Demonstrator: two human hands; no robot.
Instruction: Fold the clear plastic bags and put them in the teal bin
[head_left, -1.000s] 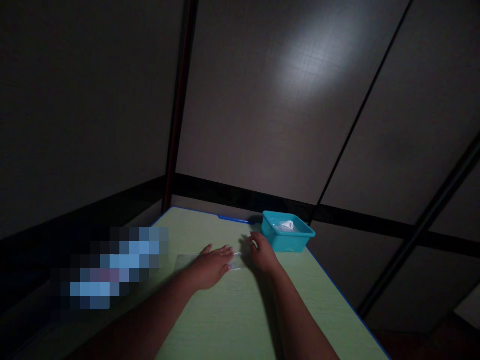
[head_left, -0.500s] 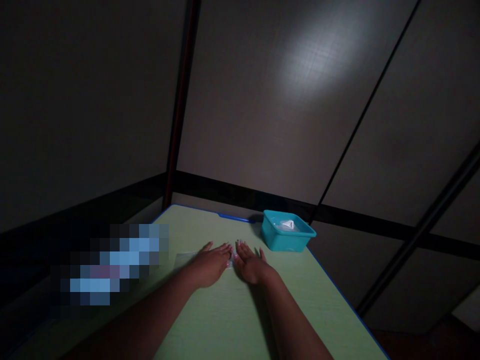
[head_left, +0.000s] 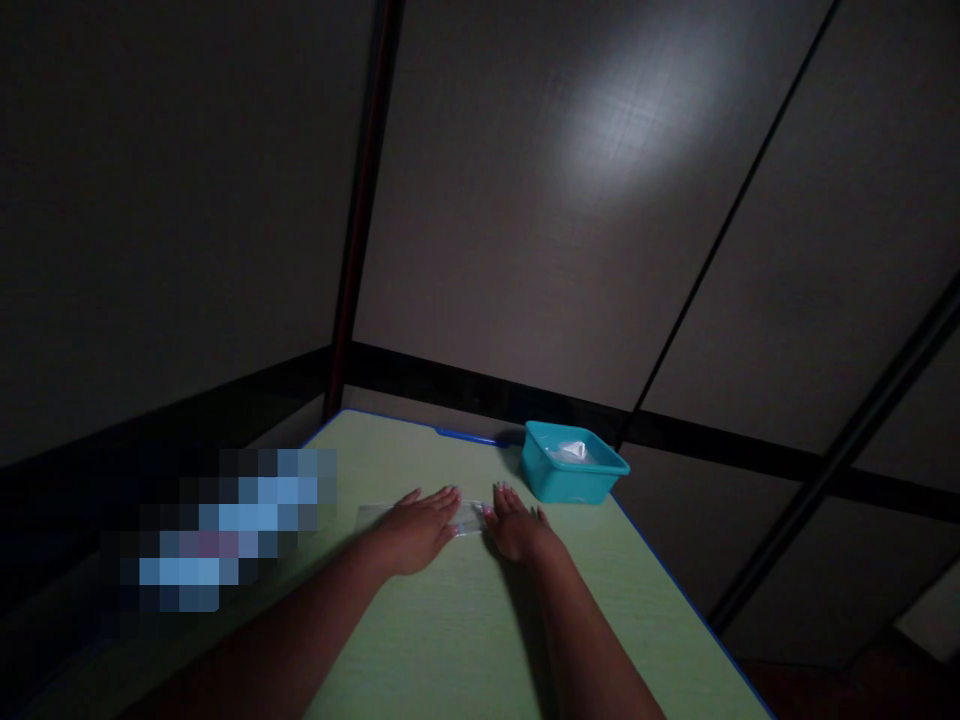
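A clear plastic bag or sheet (head_left: 471, 518) lies flat on the pale green table (head_left: 442, 640). My left hand (head_left: 421, 530) rests on it palm down, fingers stretched out, hiding its middle part. To the right, my right hand (head_left: 517, 525) lies flat at the plastic's other end, fingers extended. A strip of the plastic shows between the two hands, and another piece sticks out left of my left hand. Whether anything is inside the plastic I cannot make out.
A turquoise basket (head_left: 574, 484) stands at the table's far right edge, with clear plastic (head_left: 576, 453) in it. Behind the table are dark panels (head_left: 495, 250). A blurred-out bluish patch (head_left: 247, 520) covers the left side.
My right hand has slid to the right, away from my left hand, so more plastic shows between them. My left hand stays nearly in place.
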